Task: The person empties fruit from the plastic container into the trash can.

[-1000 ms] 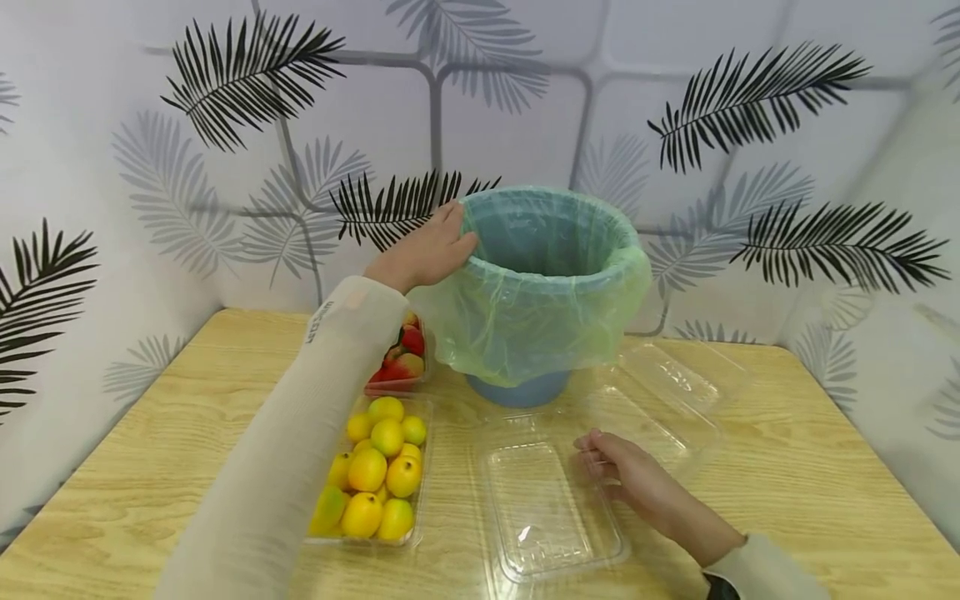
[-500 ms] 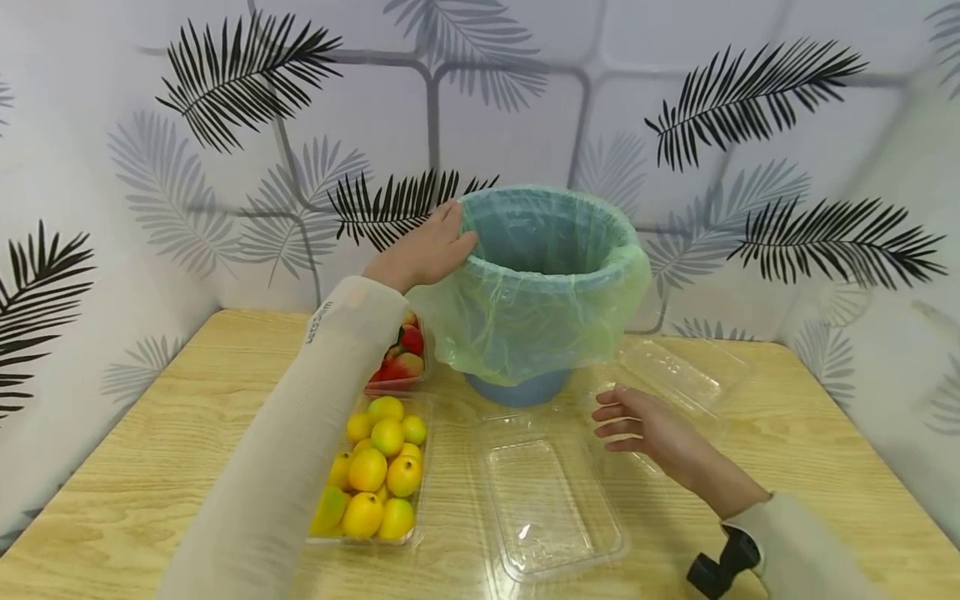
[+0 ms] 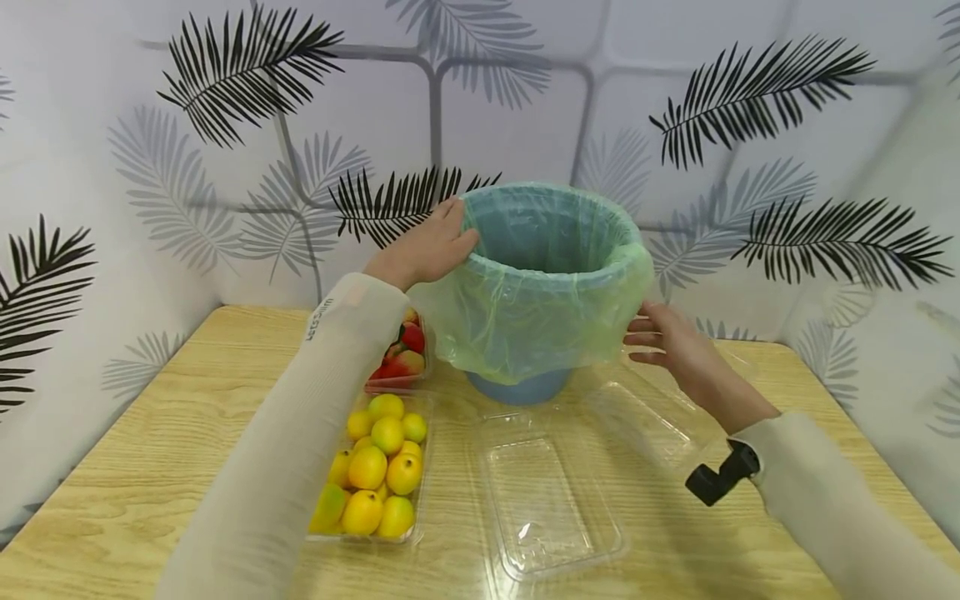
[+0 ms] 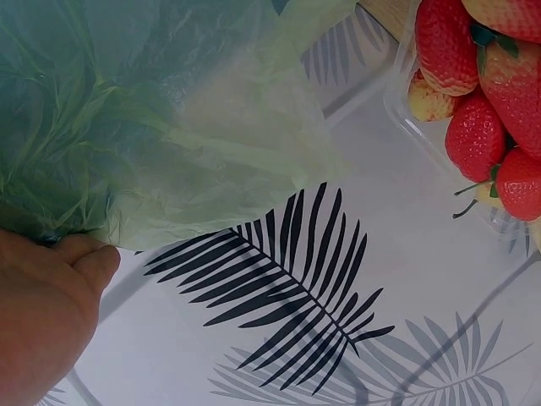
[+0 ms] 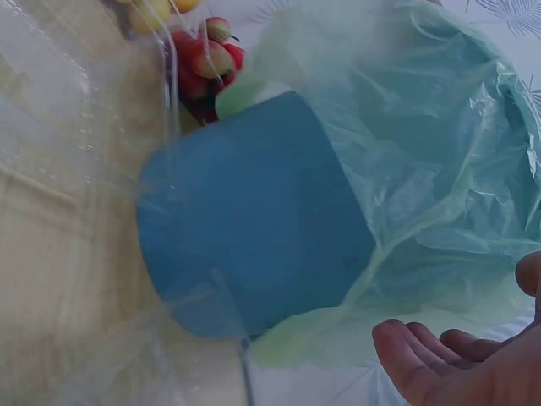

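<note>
A blue bin (image 3: 521,389) stands at the middle back of the table, lined with a thin pale green plastic bag (image 3: 536,325) folded over its rim. My left hand (image 3: 427,250) holds the bin's left rim through the bag, thumb on the near side; its other fingers are partly hidden. To the right, my right hand (image 3: 678,354) is raised beside the bag with fingers loosely spread and nothing in it. In the right wrist view those fingers (image 5: 439,359) are close to the bag's edge; whether they touch it I cannot tell.
Yellow fruits (image 3: 367,467) fill a clear tray at front left. Behind it is a tray of strawberries (image 3: 401,362), partly hidden by my left sleeve. A clear plastic tray (image 3: 551,508) lies in front of the bin, with more clear trays (image 3: 652,417) to the right. A patterned wall stands behind.
My right hand has left the front clear tray and moved up and away to the bin's right side. My left hand and the bin have stayed in place.
</note>
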A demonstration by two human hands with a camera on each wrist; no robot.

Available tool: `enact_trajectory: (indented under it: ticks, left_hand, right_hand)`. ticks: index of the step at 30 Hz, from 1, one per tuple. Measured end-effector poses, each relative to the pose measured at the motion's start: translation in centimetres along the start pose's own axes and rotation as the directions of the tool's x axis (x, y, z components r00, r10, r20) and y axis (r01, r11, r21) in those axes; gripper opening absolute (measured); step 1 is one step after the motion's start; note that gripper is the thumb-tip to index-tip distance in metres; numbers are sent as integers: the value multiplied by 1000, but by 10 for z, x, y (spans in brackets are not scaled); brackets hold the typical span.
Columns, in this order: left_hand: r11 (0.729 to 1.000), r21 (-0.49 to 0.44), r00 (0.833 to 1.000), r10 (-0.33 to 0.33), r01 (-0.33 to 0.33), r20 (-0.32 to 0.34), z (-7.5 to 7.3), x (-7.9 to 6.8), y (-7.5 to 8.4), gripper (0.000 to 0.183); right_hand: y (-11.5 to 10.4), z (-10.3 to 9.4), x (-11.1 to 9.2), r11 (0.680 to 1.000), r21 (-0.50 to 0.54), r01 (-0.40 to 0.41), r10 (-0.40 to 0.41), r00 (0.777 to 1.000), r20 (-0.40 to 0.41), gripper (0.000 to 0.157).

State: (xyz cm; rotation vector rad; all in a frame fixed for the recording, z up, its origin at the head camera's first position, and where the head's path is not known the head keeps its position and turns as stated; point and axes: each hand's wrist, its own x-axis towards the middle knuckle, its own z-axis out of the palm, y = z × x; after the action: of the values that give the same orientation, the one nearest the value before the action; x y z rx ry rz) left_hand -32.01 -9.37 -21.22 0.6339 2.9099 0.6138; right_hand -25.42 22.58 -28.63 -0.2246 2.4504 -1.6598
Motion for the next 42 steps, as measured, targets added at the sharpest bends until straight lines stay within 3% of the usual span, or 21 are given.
enact_trajectory:
  ticks: [6,10,17,22,28,42]
  left_hand:
    - [1000,-6,1000,-5,5,-2,1,0,0,66]
    - [1000,-1,1000,-1,1,1,1,0,0,66]
    - [1000,-2,1000,-5,5,-5,-1,-1,0,66]
    - [1000,-2,1000,-6,6,-2,0,-1,0,66]
    - [1000,-5,1000,-13,13,-5,1,-1,0,66]
    - [1000,-7,1000,-8,8,-12,1,0,-2,66]
  right_hand:
    - [-18,-4,16,998,42,45,-41,996,-84,68]
    - [-30,-6,24,996,16,84,-81,989,-125,67]
    - [-50,-9,41,980,-153,131,-159,969,-190,66]
    - [-58,-10,49,956,-269,118,-168,971,-171,74]
    - [-70,-7,53,931,-360,67,-123,983,-136,85]
    - [-93,-4,64,882,-472,19,-52,997,-58,95]
